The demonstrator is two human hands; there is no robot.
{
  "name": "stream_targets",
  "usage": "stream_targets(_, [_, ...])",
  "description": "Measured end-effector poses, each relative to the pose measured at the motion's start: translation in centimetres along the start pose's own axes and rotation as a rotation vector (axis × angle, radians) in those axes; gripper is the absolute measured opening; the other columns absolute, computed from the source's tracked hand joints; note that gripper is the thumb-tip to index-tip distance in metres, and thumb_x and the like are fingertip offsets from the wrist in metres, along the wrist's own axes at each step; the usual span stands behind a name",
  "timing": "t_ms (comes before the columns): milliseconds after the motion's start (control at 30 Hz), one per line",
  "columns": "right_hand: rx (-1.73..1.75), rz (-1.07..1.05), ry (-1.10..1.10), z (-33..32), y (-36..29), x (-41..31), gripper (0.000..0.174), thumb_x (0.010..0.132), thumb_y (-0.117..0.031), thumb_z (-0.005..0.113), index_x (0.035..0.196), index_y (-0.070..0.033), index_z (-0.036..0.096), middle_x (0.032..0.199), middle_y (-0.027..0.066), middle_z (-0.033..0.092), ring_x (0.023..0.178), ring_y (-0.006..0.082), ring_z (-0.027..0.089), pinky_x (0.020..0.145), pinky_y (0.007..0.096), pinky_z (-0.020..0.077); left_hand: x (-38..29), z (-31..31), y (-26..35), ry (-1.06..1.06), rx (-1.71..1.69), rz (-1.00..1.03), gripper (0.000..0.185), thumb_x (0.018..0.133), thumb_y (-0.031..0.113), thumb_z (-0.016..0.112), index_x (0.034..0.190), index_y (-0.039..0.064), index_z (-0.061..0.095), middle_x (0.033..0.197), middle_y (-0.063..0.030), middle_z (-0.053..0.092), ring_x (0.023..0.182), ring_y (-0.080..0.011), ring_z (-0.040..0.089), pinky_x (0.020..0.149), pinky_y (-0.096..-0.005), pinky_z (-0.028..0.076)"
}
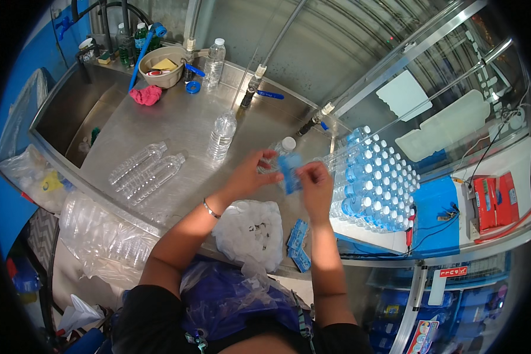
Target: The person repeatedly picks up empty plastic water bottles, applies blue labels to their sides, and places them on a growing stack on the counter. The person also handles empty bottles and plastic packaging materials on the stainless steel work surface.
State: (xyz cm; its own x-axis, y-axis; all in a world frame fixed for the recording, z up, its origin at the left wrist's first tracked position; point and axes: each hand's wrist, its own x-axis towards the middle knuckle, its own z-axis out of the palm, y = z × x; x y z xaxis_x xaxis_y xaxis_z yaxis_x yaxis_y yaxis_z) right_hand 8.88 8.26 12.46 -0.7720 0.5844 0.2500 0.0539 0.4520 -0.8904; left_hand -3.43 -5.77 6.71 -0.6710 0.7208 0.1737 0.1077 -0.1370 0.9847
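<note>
My right hand (316,181) pinches a blue plastic label (290,173), somewhat blurred, between thumb and fingers. Across from it, my left hand (254,175) has its thumb and fingers apart, close to the label's left side; whether the thumb touches it is unclear. Just beyond the label is a clear plastic bottle with a white cap (288,144), its body partly hidden by the label and my left fingers. Below my hands, a white plastic bag (250,234) lies at the counter's front edge. More blue labels (298,245) lie beside it, near my right forearm.
Many capped, labelled bottles (371,186) stand packed at right. A bottle (222,135) stands under a thin filling tube; two uncapped bottles (155,177) lie on the steel counter (181,124). A sink (71,119), a basin (163,77) and valves (250,90) are at the back and left.
</note>
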Motion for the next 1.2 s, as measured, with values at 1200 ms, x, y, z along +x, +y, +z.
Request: stream_targets(1200, [-0.292, -0.501, 0.007, 4.3, 1.1, 5.1, 0.028, 0.085, -0.008, 0.067, 0.113, -0.004, 0.062, 0.113, 0.0160, 0.063, 0.103, 0.0268, 0.064, 0.089, 0.0389, 0.0484, 4.2, -0.4, -4.3, 0.072, 0.490, 0.347, 0.098, 0.060, 0.026, 0.088, 0.141, 0.003, 0.039, 0.118, -0.0219, 0.062, 0.108, -0.0383, 0.061, 0.092, -0.0411, 0.049])
